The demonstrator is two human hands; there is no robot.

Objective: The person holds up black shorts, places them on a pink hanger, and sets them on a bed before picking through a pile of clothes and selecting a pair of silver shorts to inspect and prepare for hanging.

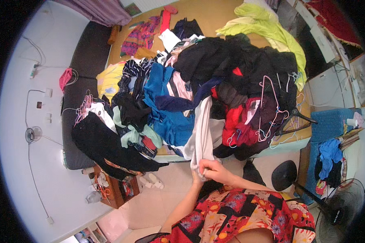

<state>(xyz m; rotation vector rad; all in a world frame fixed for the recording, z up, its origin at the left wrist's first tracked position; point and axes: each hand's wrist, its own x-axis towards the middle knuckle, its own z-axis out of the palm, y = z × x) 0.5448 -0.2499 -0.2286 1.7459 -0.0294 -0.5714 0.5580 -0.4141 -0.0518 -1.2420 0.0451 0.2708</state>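
A long off-white garment (202,135) stretches from the heap on the bed down to my hands; its exact kind cannot be made out. My right hand (215,171) is closed around its near end. Just beside it, my left hand (196,178) grips the same end, its fingers partly hidden by cloth and by the right hand. The garment's far part lies against a blue garment (172,127), a dark navy piece (174,103) and red clothing (232,123).
Black clothes (215,56) pile up on the bed (207,14). Hangers (267,107) lie at the heap's right; more pink hangers (84,107) sit on the dark headboard (83,52). A wooden stand (113,186), white slippers (152,181), a black stool (284,175) and a fan (338,210) stand around.
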